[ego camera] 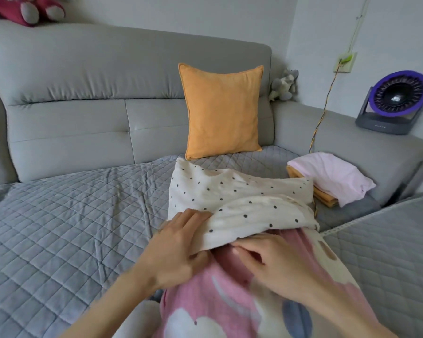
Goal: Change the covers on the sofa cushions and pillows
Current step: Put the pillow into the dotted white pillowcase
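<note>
Pillow (239, 191) half-covered, cover change midway.
Left hand (178, 242) and right hand (276, 264) pinch the dotted cover's (252, 215) open edge; orange cushion (221, 111) looks done, folded covers (332, 179) wait.

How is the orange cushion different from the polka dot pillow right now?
The orange cushion stands upright against the sofa back; the polka dot pillow lies flat on the seat. The orange cushion is plain and untouched, while the polka dot pillow is cream with dark dots and both hands work at its near end. Both sit on the grey quilted throw.
</note>
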A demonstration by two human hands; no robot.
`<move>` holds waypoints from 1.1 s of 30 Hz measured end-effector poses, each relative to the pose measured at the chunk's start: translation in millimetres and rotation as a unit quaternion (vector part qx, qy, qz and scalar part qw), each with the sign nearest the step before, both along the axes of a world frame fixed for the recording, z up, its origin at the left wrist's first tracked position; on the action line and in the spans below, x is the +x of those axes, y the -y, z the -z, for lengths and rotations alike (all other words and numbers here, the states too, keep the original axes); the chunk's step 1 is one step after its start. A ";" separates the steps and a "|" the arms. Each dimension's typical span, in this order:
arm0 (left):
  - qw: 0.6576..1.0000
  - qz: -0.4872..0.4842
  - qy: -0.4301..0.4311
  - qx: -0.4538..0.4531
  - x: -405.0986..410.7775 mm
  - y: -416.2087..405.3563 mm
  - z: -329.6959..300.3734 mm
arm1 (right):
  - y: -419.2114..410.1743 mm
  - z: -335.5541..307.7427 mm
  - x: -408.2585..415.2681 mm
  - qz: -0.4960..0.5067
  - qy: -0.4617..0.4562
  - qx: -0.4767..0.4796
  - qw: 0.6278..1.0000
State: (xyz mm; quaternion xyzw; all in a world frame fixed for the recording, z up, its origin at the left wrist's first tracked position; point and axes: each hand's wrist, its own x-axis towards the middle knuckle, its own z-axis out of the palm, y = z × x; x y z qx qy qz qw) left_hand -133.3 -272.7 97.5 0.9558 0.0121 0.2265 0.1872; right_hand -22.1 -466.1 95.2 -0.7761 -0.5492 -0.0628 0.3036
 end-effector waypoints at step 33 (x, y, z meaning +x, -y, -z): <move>0.981 -0.104 -0.071 0.149 92.5 -1.5 -16.5 | 19.7 32.8 132.4 0.166 -0.302 0.004 0.939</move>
